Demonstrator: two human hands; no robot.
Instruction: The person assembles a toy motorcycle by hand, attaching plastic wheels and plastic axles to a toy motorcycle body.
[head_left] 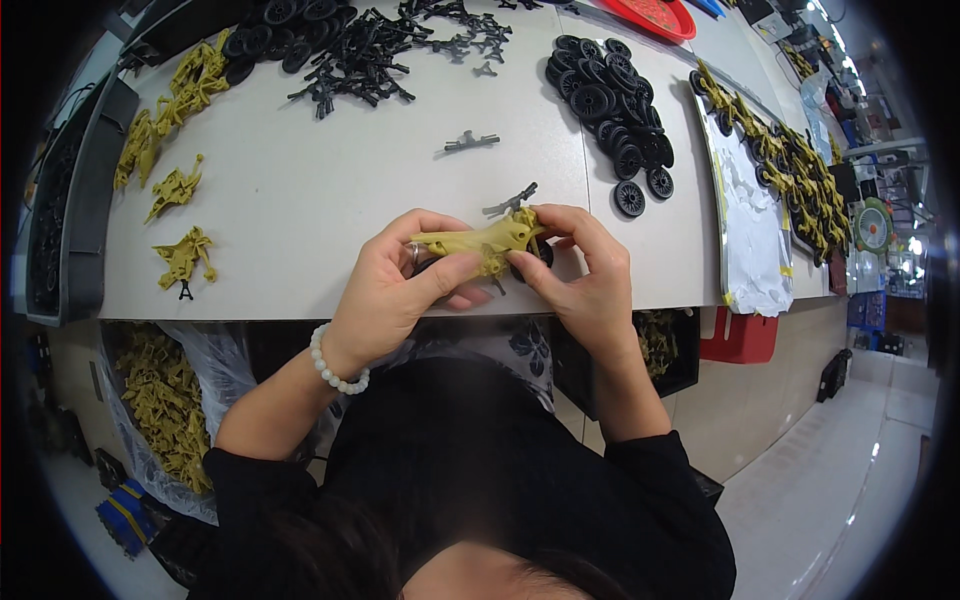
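Note:
Between both hands, just above the table's near edge, I hold a yellow plastic toy motorcycle body (480, 240). My left hand (415, 268) grips its left end, thumb pressed along its near side. My right hand (575, 255) pinches the right end, where a dark wheel shows partly behind the fingers. A black handlebar-like part (515, 200) sticks up at that end; whether it is joined to the body I cannot make out. Farther off lies a single black handlebar-like part (471, 142) on the table.
Black wheels (610, 95) are heaped at the right, black small parts (360, 55) at the far left. Yellow bodies (183, 257) lie along the left side near a dark bin (75, 200). Assembled yellow toys (790, 165) cover a board at right. A bag of yellow parts (165, 400) stands below.

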